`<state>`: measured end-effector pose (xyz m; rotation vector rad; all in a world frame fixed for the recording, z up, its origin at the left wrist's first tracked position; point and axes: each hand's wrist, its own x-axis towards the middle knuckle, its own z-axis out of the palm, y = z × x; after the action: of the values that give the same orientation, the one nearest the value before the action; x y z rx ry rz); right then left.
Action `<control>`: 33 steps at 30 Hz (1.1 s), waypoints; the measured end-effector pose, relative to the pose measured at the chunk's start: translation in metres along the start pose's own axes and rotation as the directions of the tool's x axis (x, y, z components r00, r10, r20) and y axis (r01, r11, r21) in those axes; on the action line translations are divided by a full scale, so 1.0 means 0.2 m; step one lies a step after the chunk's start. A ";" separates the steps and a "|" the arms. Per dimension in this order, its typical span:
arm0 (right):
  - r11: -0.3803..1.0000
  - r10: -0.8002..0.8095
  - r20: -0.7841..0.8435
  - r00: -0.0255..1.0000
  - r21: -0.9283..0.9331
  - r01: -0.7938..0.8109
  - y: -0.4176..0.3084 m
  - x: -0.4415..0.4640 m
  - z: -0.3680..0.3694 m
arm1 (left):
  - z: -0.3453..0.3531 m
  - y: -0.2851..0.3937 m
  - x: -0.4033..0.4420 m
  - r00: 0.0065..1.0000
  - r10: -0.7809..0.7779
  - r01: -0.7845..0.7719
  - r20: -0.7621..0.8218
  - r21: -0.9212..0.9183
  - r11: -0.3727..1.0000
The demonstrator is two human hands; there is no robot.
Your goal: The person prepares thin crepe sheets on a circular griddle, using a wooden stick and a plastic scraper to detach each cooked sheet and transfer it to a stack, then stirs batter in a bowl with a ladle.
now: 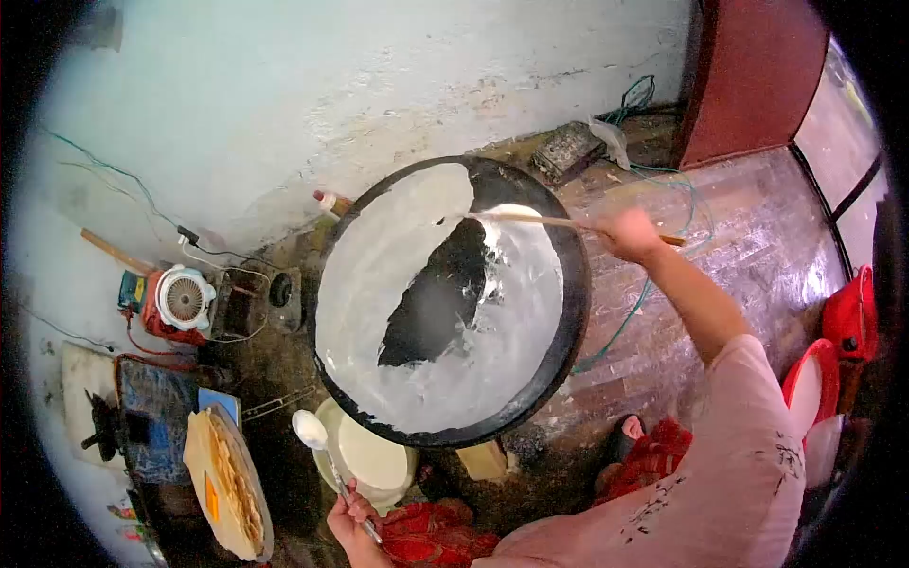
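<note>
sleeve [748,417] well outside griddle rim [576,293]

You're in a rough cooking room, a home kitchen or a small food workshop; which one can't be told. Left of your right fingers [620,232] spreads a big round griddle [436,308] coated with white batter [417,398]. Just ahead of your left fingers [358,502] stands a basin [410,470] of white liquid [374,454]; to their left, a stack of thin flat sheets [218,483]. Well beyond your fingers, the wall [331,76] is stained and flaking.
</note>
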<state>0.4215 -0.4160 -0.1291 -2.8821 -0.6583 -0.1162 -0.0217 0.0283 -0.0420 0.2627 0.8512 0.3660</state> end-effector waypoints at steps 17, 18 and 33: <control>0.969 -0.009 0.009 1.000 0.246 0.007 -0.45 0.44 0.01 | -0.03 0.00 0.09 1.000 0.000 0.000 -0.009 -0.034 0.999; 0.970 -0.007 0.007 1.000 0.243 0.005 -0.45 0.43 0.00 | -0.03 -0.01 0.08 1.000 0.010 -0.011 -0.030 -0.044 0.999; 0.778 0.186 0.121 0.975 0.588 -0.221 -0.52 -0.07 -0.02 | -0.01 0.03 -0.07 1.000 -0.011 0.010 -0.010 -0.087 0.996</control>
<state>0.3640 -0.3309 -0.1101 -2.3139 -0.3023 0.1776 -0.0320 0.0280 -0.0312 0.1757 0.8445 0.3942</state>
